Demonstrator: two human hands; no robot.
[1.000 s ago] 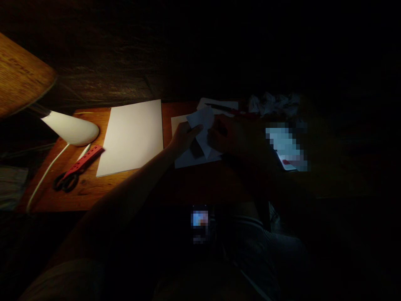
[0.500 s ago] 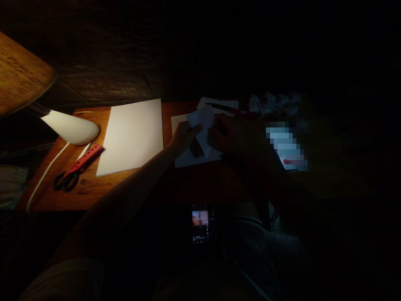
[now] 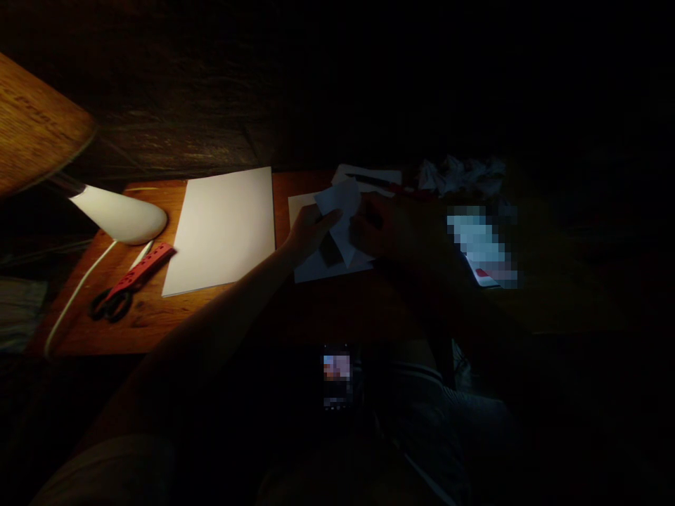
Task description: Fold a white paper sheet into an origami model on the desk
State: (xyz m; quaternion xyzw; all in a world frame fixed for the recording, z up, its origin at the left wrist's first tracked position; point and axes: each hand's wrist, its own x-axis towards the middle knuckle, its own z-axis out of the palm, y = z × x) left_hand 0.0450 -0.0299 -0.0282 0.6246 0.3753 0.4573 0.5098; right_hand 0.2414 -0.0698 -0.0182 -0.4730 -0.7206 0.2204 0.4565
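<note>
A small folded piece of white paper (image 3: 341,200) is held up over another white sheet (image 3: 316,263) on a dim wooden table (image 3: 247,309). My left hand (image 3: 309,232) pinches its left edge, fingers closed on it. My right hand (image 3: 377,228), in deep shadow, grips its right side. The paper's lower part is bent between the two hands.
A stack of white paper (image 3: 224,225) lies left of the hands. Red-handled scissors (image 3: 129,281) and a white lamp (image 3: 119,214) with its cord sit far left. Crumpled paper (image 3: 458,172) and a lit screen (image 3: 482,246) are right. A phone (image 3: 336,376) glows below the table edge.
Almost nothing has moved; both hands stay on the folded paper, with only a slight shift of my right hand's fingers.
</note>
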